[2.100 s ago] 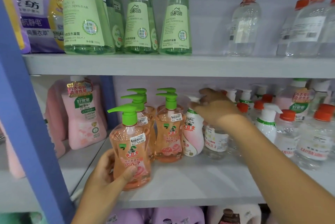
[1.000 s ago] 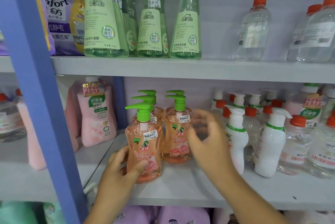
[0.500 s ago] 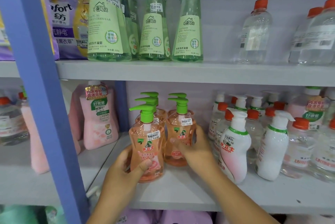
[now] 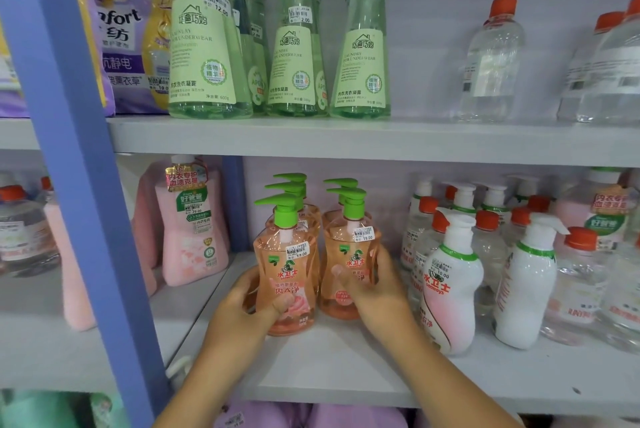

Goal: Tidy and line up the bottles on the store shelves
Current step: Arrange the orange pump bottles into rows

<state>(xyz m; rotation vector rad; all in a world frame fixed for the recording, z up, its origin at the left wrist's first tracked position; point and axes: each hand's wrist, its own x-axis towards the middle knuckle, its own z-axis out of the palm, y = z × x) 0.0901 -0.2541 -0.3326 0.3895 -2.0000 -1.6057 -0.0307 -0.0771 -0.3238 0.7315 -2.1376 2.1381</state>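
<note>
Two rows of orange pump bottles with green pumps stand on the middle shelf (image 4: 346, 372). My left hand (image 4: 242, 310) grips the front left orange bottle (image 4: 289, 275) around its lower body. My right hand (image 4: 375, 284) grips the front right orange bottle (image 4: 348, 254), thumb across its label. Both bottles stand upright, close side by side, the left one slightly nearer the shelf's front. More orange bottles stand behind them. To the right stand two white pump bottles (image 4: 450, 285) and several clear bottles with red caps (image 4: 575, 275).
A blue upright post (image 4: 79, 185) rises on the left. Pink refill pouches (image 4: 192, 230) sit left of the orange bottles. The upper shelf (image 4: 346, 140) carries green bottles (image 4: 362, 46), clear red-capped bottles (image 4: 491, 64) and a purple bag (image 4: 128, 29). Purple packs lie below.
My right hand left the white bottles on the right, swung left and closed on the front right orange bottle. My left hand has kept its grip on the front left orange bottle.
</note>
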